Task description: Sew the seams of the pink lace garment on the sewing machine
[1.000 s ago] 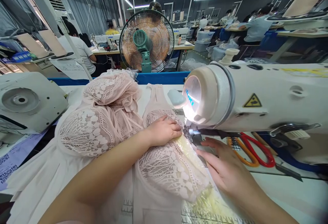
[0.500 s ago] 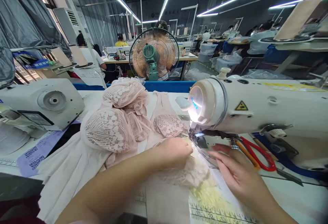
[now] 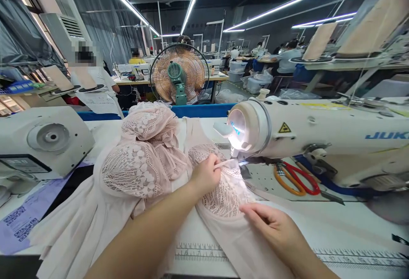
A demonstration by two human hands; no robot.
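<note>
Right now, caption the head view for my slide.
Left hand and right hand hold a pale pink lace garment at a white sewing machine, a heap of similar lace alongside.

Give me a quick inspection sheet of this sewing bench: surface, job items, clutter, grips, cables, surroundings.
Surface: white tabletop with black ruler markings near the front.
Job items: pale pink lace garment at the lit end of the white JUKI sewing machine.
Clutter: heap of pale pink lace garments left of it; tool with orange and red loop handles to the right; purple printed paper far left.
Grips: left grip pinches a narrow pale pink strip; right grip apparently pinches the garment's lace.
Cables: nothing seen near the grips.
Surroundings: round green fan beyond the table; people at machines behind.
</note>
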